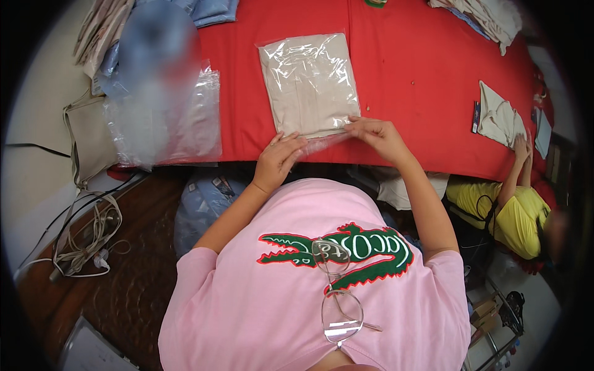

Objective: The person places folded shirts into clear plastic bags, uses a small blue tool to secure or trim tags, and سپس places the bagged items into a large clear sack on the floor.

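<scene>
A folded beige garment (312, 93) lies inside a clear plastic bag (267, 83) on the red-covered table in front of me. The bag's loose see-through flap (322, 146) stretches along its near edge between my hands. At the near left corner, the fingers of my left hand (276, 162) are closed on the flap. My right hand (378, 137) pinches the other end by the near right corner, thumb and forefinger together. Both hands sit close to the table's front edge.
A stack of clear plastic bags (192, 123) lies at the left, partly behind a blurred patch. Folded clothes (213, 11) are at the far left. On the right, a person in a yellow shirt (523, 216) handles a beige garment (495, 117). Cables (93, 232) lie at the lower left.
</scene>
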A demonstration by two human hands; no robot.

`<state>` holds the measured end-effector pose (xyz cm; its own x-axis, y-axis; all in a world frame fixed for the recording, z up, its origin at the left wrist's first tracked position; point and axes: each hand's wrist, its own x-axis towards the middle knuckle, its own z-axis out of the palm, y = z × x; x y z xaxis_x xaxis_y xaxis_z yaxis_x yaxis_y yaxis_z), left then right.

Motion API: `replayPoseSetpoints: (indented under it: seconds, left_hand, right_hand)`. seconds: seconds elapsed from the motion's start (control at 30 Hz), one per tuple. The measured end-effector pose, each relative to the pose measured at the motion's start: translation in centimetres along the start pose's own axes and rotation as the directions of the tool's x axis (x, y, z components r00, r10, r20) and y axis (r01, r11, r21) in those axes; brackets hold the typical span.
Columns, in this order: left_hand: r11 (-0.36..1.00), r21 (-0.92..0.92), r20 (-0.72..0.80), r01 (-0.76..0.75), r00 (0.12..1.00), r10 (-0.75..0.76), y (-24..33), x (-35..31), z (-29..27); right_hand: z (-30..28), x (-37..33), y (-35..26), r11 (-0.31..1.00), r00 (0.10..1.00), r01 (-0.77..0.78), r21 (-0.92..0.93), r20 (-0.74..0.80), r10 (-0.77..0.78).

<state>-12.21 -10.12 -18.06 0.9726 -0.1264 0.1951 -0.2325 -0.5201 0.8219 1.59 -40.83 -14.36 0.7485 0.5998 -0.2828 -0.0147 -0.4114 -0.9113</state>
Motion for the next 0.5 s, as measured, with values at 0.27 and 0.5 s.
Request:
replayPoseSetpoints:
  seconds: [0.27, 0.5]
  left_hand:
    - [0.642, -0.553, 0.106, 0.531, 0.809, -0.578, -0.4, 4.9, -1.7]
    - [0.553, -0.626, 0.081, 0.550, 0.751, -0.656, -2.8, 6.4, -0.5]
  right_hand:
    - [3.5, 4.9, 0.2, 0.871, 0.908, -0.040, 0.489, -0.346, 0.236]
    - [4.9, 6.5, -1.0, 0.965, 0.818, -0.102, 0.240, -0.533, 0.219]
